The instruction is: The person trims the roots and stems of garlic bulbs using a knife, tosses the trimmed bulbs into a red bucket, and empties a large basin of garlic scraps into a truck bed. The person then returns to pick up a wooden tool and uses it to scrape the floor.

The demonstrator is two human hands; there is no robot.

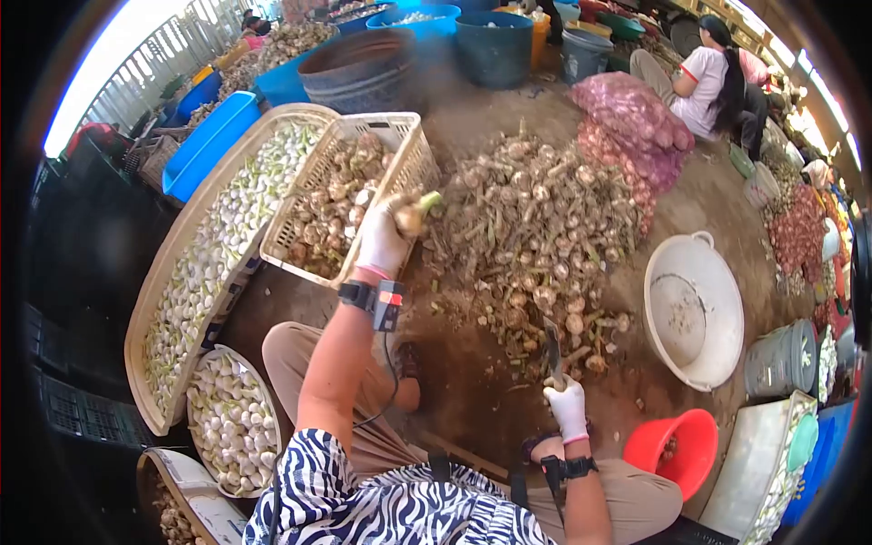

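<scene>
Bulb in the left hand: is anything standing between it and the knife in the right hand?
Nothing visible does. The left hand holds the bulb near the white crate; the right hand holds the knife apart from it. The garlic pile lies on the floor, seemingly below the line between them.

Top-L glare (91, 77), dk fisheye edges (20, 272)
</scene>
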